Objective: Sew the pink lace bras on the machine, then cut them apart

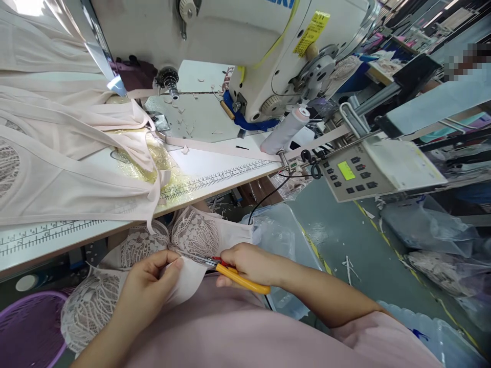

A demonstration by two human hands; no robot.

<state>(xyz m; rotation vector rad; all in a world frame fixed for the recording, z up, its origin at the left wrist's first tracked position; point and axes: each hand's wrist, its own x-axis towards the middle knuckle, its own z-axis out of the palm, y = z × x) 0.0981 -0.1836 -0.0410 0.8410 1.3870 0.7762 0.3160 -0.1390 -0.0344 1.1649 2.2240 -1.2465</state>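
In my lap lies a pale pink bra point(197, 232) with lace cups. My left hand point(148, 286) pinches the edge of its plain fabric between thumb and fingers. A pair of scissors point(245, 280) with yellow and red handles is held in my right hand point(249, 263). The blades point left and their tips reach the fabric right beside my left fingertips. Whether the blades are apart is too fine to make out. Another lace cup point(92, 304) hangs down to the left, partly behind my left forearm.
Ahead stands a white sewing machine point(230, 36) on a table with a printed ruler edge point(218, 179). More pale bras point(69, 174) lie on the table at left. A control box point(349, 171), a thread cone point(286, 130), a clear bin point(303, 240) and a purple basket point(30, 327) are around me.
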